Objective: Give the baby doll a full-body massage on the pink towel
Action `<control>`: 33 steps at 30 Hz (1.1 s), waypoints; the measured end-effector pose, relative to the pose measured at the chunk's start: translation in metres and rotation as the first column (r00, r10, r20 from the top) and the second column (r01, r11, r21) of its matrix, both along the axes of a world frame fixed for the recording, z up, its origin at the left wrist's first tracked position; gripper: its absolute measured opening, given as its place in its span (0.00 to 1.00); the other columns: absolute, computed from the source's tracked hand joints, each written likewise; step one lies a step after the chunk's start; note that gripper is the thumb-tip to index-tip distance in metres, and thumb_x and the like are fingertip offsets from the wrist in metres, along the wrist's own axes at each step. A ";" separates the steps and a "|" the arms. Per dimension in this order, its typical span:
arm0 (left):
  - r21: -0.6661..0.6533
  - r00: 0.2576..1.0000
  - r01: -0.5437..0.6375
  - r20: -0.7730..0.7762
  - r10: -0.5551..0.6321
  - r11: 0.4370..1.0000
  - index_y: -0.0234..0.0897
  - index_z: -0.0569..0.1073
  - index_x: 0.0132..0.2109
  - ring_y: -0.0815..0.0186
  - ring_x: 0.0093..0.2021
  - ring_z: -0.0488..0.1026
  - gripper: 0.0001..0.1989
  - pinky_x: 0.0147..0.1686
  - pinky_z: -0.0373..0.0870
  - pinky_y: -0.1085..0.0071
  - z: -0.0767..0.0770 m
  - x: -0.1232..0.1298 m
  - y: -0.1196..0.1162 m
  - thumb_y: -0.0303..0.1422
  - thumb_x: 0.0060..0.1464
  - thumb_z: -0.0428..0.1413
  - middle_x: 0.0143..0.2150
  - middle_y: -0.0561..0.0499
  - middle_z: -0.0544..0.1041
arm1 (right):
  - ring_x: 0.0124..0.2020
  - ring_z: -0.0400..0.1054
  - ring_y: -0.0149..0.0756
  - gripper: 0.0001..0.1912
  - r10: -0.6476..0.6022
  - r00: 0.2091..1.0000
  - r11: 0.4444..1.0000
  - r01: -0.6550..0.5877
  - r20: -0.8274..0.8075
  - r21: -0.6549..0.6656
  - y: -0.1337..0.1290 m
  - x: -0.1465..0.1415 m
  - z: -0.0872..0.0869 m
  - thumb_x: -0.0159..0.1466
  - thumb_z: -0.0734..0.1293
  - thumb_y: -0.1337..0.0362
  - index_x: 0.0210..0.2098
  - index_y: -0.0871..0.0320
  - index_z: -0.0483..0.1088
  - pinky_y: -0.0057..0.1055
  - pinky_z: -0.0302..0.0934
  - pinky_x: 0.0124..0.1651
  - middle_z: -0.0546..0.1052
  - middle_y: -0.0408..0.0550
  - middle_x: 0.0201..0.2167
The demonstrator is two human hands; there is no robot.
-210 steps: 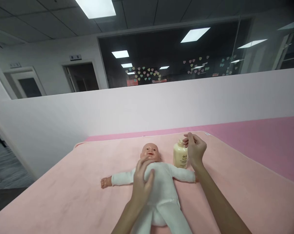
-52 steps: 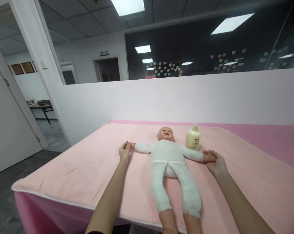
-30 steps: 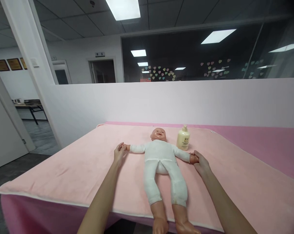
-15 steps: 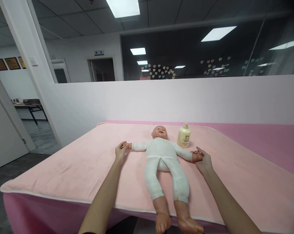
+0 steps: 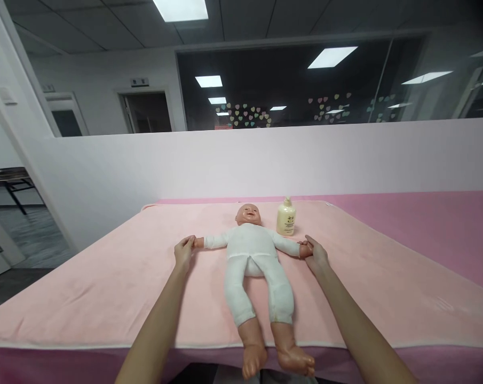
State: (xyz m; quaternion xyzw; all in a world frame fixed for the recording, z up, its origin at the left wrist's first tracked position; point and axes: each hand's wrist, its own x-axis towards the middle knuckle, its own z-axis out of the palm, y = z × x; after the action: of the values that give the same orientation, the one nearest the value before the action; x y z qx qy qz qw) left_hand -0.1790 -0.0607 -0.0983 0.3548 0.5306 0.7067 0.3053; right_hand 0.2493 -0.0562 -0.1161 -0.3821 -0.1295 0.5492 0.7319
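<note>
Beyond the white partition (image 5: pixel 265 162), heart shapes (image 5: pixel 245 114) dot a dark window (image 5: pixel 261 69) near a doorway (image 5: pixel 149 113).

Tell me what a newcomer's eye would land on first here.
Probably the white-suited doll, face up on the peach blanket, its feet past the near edge. The left hand and right hand hold its outstretched hands, one at each side. A pale yellow pump bottle stands right of its head.

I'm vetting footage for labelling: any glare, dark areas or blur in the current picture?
Head view: ceiling light blown out white, dark glass with bright panels in it, top right corner darkened; head view: doll, left hand and right hand fairly clear, print on bottle unreadable.
</note>
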 end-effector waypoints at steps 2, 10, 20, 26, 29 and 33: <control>-0.011 1.000 -0.012 0.003 0.013 1.000 0.31 0.78 0.33 0.60 0.38 0.74 0.14 0.41 0.70 0.65 0.000 0.000 0.002 0.35 0.38 0.58 0.36 0.43 0.78 | 0.21 0.65 0.27 0.11 0.046 0.999 0.999 -0.047 -0.026 -0.008 0.000 0.001 0.004 0.55 0.66 0.68 0.20 0.58 0.59 0.26 0.67 0.29 0.65 0.40 0.16; -0.049 0.971 -0.081 -0.230 0.068 0.996 0.34 0.77 0.40 0.55 0.46 0.72 0.16 0.47 0.68 0.60 -0.005 0.002 0.001 0.36 0.42 0.55 0.44 0.42 0.77 | 0.23 0.66 0.30 0.10 0.045 0.998 0.995 -0.041 -0.039 0.090 -0.006 0.000 0.011 0.50 0.62 0.73 0.33 0.57 0.63 0.31 0.69 0.33 0.65 0.38 0.17; -0.090 0.961 -0.009 -0.274 -0.017 0.996 0.33 0.77 0.42 0.54 0.45 0.73 0.20 0.46 0.69 0.60 0.000 0.011 -0.023 0.35 0.38 0.61 0.42 0.41 0.77 | 0.25 0.67 0.30 0.13 0.009 0.990 0.997 -0.021 0.142 0.079 -0.010 0.002 0.000 0.48 0.69 0.71 0.33 0.58 0.66 0.27 0.66 0.29 0.70 0.41 0.21; -0.114 0.966 0.010 -0.254 -0.039 0.993 0.34 0.78 0.41 0.53 0.45 0.73 0.19 0.44 0.69 0.61 0.004 0.012 -0.028 0.36 0.38 0.62 0.42 0.41 0.78 | 0.23 0.66 0.30 0.12 -0.047 0.970 0.997 0.029 0.240 0.077 -0.017 -0.005 0.003 0.49 0.70 0.64 0.33 0.58 0.70 0.26 0.64 0.26 0.71 0.41 0.20; -0.108 0.970 -0.007 -0.243 -0.019 0.994 0.34 0.78 0.40 0.54 0.47 0.72 0.16 0.45 0.69 0.61 0.002 0.010 -0.024 0.36 0.43 0.58 0.44 0.41 0.77 | 0.22 0.66 0.30 0.12 -0.044 0.971 0.999 0.036 0.233 0.042 -0.017 -0.006 0.006 0.48 0.70 0.63 0.33 0.59 0.70 0.26 0.63 0.25 0.71 0.41 0.20; -0.068 0.948 -0.059 -0.316 0.034 0.996 0.35 0.78 0.39 0.54 0.49 0.71 0.15 0.47 0.67 0.62 -0.003 0.006 -0.018 0.37 0.48 0.53 0.45 0.42 0.77 | 0.22 0.66 0.31 0.10 0.028 0.988 0.999 -0.033 0.153 0.026 -0.017 -0.005 0.010 0.48 0.68 0.65 0.31 0.60 0.68 0.28 0.64 0.25 0.71 0.42 0.19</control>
State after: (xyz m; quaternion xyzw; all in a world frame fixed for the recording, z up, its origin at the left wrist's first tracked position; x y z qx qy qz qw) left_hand -0.1735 -0.0788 -0.1015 0.4383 0.6074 0.6272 0.2135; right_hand 0.2442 -0.0735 -0.1057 -0.4104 -0.1990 0.5276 0.7167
